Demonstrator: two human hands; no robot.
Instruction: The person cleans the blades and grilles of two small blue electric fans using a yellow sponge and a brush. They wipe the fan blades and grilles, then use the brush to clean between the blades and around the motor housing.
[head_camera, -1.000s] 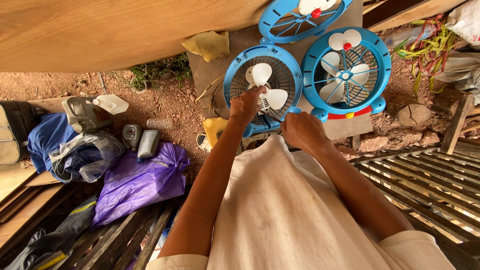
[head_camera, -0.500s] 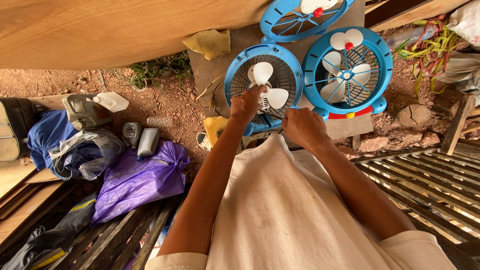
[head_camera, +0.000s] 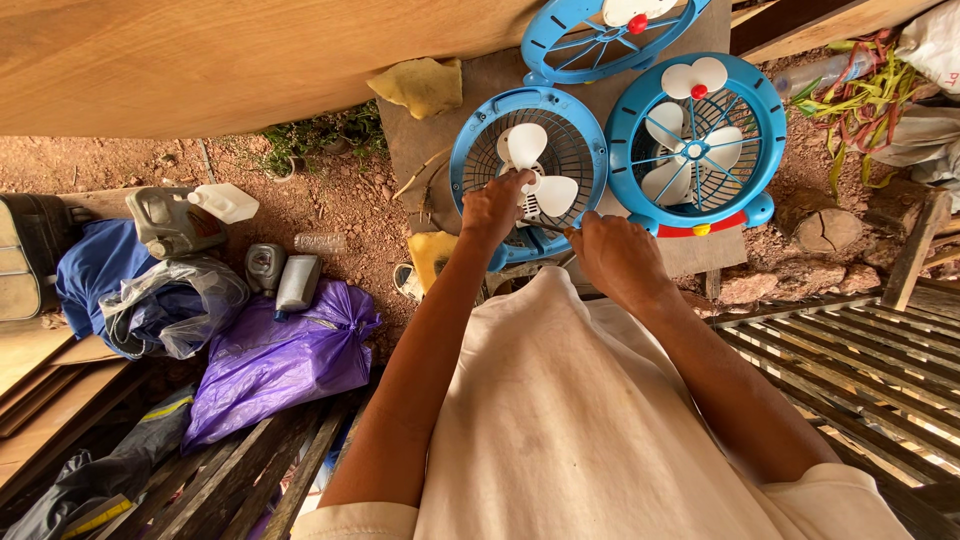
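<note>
The open fan, a blue round housing with white blades, lies flat on a brown board on the dirt, straight ahead of the person. The left hand rests on its near rim, fingers curled down onto the grille beside the blades. The right hand sits just to the right, fingers closed around a thin tool; what kind I cannot tell. The tool's long axis runs almost level, pointing left from the right hand toward the fan's hub, its tip just short of the left hand. Both hands are about equally near the fan. A second fan lies touching it on the right, a loose blue grille beyond. A purple bag sits well off left.
</note>
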